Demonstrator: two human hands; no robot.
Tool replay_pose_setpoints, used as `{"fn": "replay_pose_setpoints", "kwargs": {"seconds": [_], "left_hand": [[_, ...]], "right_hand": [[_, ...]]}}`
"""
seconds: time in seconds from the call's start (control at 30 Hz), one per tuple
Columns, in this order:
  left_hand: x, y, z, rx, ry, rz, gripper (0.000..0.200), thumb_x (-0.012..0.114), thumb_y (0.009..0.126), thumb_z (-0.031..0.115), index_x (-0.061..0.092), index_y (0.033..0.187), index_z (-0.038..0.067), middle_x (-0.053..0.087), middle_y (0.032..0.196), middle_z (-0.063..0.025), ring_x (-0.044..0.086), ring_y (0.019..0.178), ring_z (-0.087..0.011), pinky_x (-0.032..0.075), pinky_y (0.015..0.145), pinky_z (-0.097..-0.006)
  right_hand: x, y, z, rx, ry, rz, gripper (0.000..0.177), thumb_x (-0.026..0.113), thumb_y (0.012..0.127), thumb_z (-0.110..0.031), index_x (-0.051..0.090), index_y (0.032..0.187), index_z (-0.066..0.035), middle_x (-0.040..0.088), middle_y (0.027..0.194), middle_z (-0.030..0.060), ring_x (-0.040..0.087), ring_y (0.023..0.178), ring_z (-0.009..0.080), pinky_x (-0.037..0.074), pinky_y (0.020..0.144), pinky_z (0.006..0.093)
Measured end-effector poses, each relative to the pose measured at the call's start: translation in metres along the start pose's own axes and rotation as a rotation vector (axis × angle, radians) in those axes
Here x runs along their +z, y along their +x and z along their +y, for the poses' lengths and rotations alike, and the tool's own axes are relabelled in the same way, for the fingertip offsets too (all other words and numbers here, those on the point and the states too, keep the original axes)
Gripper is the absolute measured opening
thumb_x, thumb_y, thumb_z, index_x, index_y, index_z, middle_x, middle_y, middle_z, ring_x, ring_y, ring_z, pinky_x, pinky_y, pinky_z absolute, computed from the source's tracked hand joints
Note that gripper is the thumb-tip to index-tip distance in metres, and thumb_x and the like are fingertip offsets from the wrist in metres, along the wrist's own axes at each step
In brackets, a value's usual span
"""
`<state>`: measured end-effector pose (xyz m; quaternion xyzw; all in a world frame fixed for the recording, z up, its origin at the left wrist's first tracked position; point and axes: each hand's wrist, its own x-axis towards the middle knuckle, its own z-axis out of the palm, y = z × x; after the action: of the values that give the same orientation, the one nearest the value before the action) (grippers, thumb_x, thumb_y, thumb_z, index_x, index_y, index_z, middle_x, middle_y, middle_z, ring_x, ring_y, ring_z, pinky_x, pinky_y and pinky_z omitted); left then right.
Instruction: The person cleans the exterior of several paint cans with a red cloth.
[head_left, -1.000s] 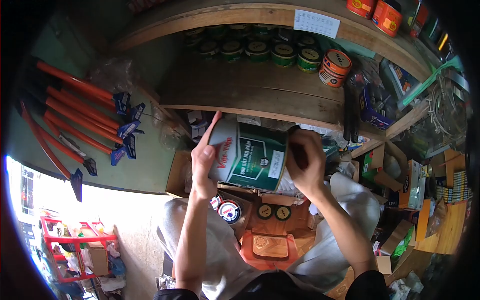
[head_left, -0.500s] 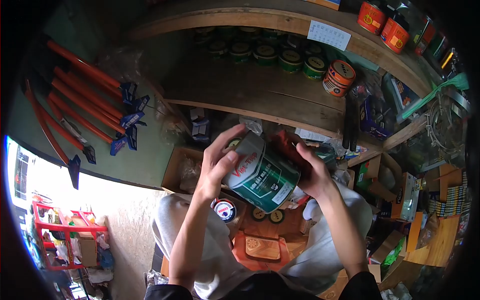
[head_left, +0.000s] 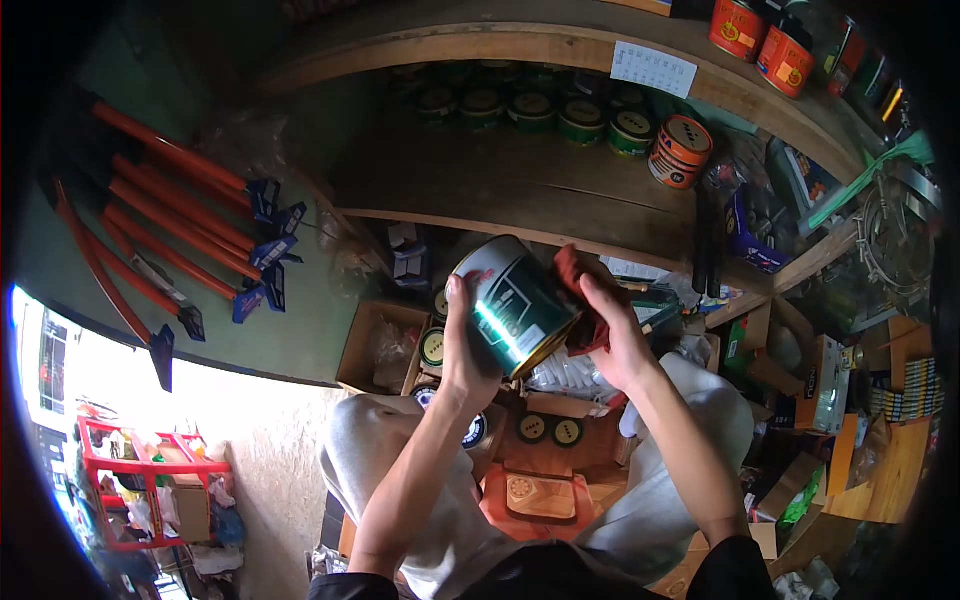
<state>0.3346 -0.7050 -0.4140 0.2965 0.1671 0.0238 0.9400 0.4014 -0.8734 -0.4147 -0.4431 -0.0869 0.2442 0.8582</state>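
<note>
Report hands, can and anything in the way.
Left hand gripping green-and-silver can. Right hand holding dark red cloth against can's end. Nothing visible blocking either hand.

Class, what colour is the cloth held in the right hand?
The cloth is dark red; it shows best in the head view, the only one.

left hand grips tilted green can; right hand holds red cloth.

1. Orange tin on the shelf: "KA", the visible end of a word.
2. Green-and-grey tin: red script, unreadable in glare.
3. White sheet: printed rows, too small to read.
</note>
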Motion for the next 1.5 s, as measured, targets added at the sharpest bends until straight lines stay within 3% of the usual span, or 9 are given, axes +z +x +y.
{"fn": "replay_pose_setpoints", "kwargs": {"seconds": [0.17, 0.27, 0.43, 0.6, 0.73, 0.87, 1.1, 1.3, 1.5], "left_hand": [[-0.005, 0.001, 0.015, -0.050, -0.020, -0.062, 0.086, 0.046, 0.089, 0.077, 0.058, 0.129, 0.002, 0.068, 0.116, -0.0185, 0.070, 0.098, -0.0301, 0.059, 0.089, -0.0428], [-0.003, 0.000, 0.022, -0.004, 0.099, -0.210, 0.089, 0.043, 0.093, 0.072, 0.045, 0.144, -0.001, 0.063, 0.125, -0.0235, 0.067, 0.110, -0.0320, 0.056, 0.096, -0.0447], [-0.006, -0.010, 0.002, 0.043, 0.374, -0.232, 0.091, 0.049, 0.094, 0.065, 0.022, 0.157, 0.004, 0.057, 0.133, -0.0187, 0.061, 0.118, -0.0258, 0.050, 0.101, -0.0395], [-0.002, -0.005, 0.004, -0.066, 0.125, -0.066, 0.078, 0.045, 0.093, 0.071, 0.060, 0.125, 0.002, 0.071, 0.104, -0.0160, 0.073, 0.085, -0.0279, 0.062, 0.075, -0.0387], [-0.022, 0.015, 0.021, 0.059, -0.011, -0.035, 0.081, 0.046, 0.088, 0.076, 0.057, 0.128, 0.006, 0.067, 0.116, -0.0151, 0.067, 0.103, -0.0310, 0.055, 0.094, -0.0461], [-0.024, 0.016, 0.019, 0.068, 0.066, -0.072, 0.082, 0.044, 0.090, 0.075, 0.057, 0.129, 0.004, 0.066, 0.119, -0.0161, 0.067, 0.103, -0.0290, 0.055, 0.093, -0.0453], [0.004, -0.006, -0.007, 0.171, 0.212, -0.034, 0.069, 0.046, 0.097, 0.064, 0.062, 0.124, 0.002, 0.070, 0.108, -0.0115, 0.068, 0.094, -0.0217, 0.058, 0.083, -0.0358], [-0.012, 0.008, 0.031, 0.253, 0.108, -0.130, 0.073, 0.046, 0.094, 0.066, 0.056, 0.132, 0.005, 0.066, 0.120, -0.0145, 0.066, 0.106, -0.0272, 0.055, 0.093, -0.0415], [-0.023, 0.007, 0.028, 0.241, 0.197, -0.065, 0.083, 0.042, 0.094, 0.070, 0.048, 0.142, 0.003, 0.064, 0.124, -0.0150, 0.065, 0.109, -0.0259, 0.054, 0.094, -0.0398]], "right_hand": [[0.004, -0.016, -0.015, -0.587, -1.049, -0.384, 0.048, 0.070, 0.092, -0.027, 0.059, 0.133, -0.002, 0.058, 0.137, 0.0133, 0.050, 0.134, 0.0302, 0.039, 0.112, 0.0410], [0.007, -0.015, -0.020, -0.749, -1.104, -0.466, 0.048, 0.073, 0.089, -0.025, 0.061, 0.129, -0.001, 0.053, 0.141, 0.0184, 0.045, 0.138, 0.0342, 0.036, 0.113, 0.0433], [0.009, 0.001, -0.001, -0.676, -0.684, 0.028, 0.042, 0.063, 0.099, -0.021, 0.056, 0.136, -0.002, 0.047, 0.147, 0.0154, 0.044, 0.138, 0.0263, 0.036, 0.113, 0.0368], [0.013, -0.005, 0.007, -0.379, -0.531, -0.114, 0.043, 0.057, 0.103, -0.023, 0.053, 0.141, -0.002, 0.054, 0.143, 0.0120, 0.050, 0.134, 0.0235, 0.036, 0.113, 0.0351], [0.020, -0.024, 0.001, -0.528, -0.914, -0.294, 0.039, 0.057, 0.102, -0.020, 0.056, 0.138, -0.004, 0.048, 0.149, 0.0132, 0.045, 0.139, 0.0240, 0.039, 0.112, 0.0368], [0.021, -0.026, 0.002, -0.331, -0.394, -0.352, 0.040, 0.053, 0.104, -0.011, 0.047, 0.143, -0.004, 0.053, 0.142, 0.0110, 0.053, 0.129, 0.0200, 0.042, 0.109, 0.0328], [0.014, 0.015, 0.006, -0.415, -0.265, 0.025, 0.039, 0.051, 0.107, -0.019, 0.047, 0.141, -0.001, 0.059, 0.134, 0.0102, 0.056, 0.123, 0.0157, 0.041, 0.108, 0.0304], [0.028, -0.017, 0.014, -0.277, -0.275, -0.289, 0.047, 0.051, 0.107, -0.020, 0.040, 0.149, -0.002, 0.054, 0.142, 0.0088, 0.050, 0.132, 0.0152, 0.039, 0.110, 0.0299], [0.017, -0.019, 0.014, -0.201, -0.225, -0.296, 0.052, 0.050, 0.107, -0.020, 0.034, 0.153, -0.003, 0.049, 0.146, 0.0074, 0.045, 0.135, 0.0137, 0.036, 0.113, 0.0307]]}}
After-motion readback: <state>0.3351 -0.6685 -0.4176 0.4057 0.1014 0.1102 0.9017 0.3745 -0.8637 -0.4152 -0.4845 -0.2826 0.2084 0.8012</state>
